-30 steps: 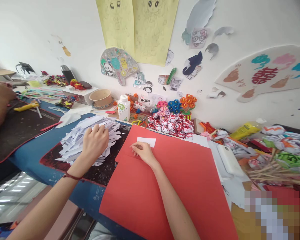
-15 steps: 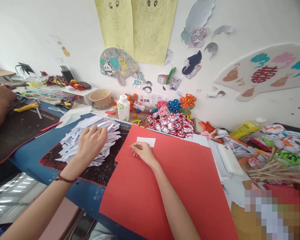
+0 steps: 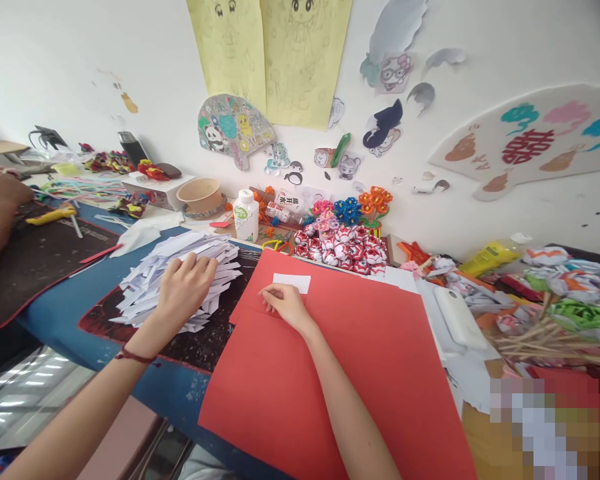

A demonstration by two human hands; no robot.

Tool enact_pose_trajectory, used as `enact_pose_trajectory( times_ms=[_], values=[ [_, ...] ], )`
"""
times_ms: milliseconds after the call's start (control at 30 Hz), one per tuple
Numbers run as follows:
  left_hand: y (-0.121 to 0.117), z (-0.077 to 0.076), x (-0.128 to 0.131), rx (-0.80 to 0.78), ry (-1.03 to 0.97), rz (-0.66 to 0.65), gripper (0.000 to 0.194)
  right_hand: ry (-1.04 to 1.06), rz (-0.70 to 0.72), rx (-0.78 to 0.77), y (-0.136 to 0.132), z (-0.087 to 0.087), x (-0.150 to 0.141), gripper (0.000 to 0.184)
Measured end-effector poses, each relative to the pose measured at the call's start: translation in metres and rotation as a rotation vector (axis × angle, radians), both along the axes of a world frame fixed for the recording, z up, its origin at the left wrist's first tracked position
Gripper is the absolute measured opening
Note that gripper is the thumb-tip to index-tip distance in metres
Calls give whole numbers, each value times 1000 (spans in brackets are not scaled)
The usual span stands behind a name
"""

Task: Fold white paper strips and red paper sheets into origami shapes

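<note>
My left hand (image 3: 187,283) is held over the right side of a heap of folded white paper pieces (image 3: 147,280). Its fingers curl down, and whatever they grip is hidden behind the knuckles. Large sheets of red paper (image 3: 380,353) lie in front of me, and my right hand (image 3: 286,305) rests on their upper left part. The fingers of that hand are bent inward with the tips close together; I cannot make out anything between them. Just beyond them, a small white rectangle of paper (image 3: 295,282) lies on the red sheet.
A dark cutting mat (image 3: 200,353) lies under the heap. Behind stand a white bottle (image 3: 246,217), yellow-handled scissors (image 3: 275,245) and several red-and-white paper flowers (image 3: 347,250). At right lies a white device (image 3: 460,319). Another person's arm (image 3: 0,207) is at far left, near a yellow cutter (image 3: 51,213).
My left hand has shifted slightly to the right over the heap. My right hand and the red sheets have stayed in place.
</note>
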State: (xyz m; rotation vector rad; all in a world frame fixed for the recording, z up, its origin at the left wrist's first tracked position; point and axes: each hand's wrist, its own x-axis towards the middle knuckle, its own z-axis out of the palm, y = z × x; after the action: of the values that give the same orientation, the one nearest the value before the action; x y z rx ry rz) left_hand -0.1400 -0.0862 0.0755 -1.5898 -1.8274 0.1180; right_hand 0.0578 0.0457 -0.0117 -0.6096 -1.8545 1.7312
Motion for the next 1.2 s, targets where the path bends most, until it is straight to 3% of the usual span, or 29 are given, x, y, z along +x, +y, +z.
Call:
enact_pose_trajectory(
  times_ms=[600,900,1000,1100,1167,1200],
  values=[
    [-3,3,4,-74,41,-12,22,-4,-1,13,1,-1,0,23],
    [-8,-1,5,24,68,-125,15,17,4,16,1,-4,0,24],
    [-21,-12,27,56,54,-308,12,23,2,22,2,-6,-1,24],
    [-31,-29,68,13,-56,-541,10,24,-5,34,1,-7,-3,24],
    [-32,-39,97,4,-134,-617,10,25,-18,46,1,-8,-4,26],
    [-30,-42,109,28,-174,-622,20,27,-34,56,1,-8,-5,27]
  ],
)
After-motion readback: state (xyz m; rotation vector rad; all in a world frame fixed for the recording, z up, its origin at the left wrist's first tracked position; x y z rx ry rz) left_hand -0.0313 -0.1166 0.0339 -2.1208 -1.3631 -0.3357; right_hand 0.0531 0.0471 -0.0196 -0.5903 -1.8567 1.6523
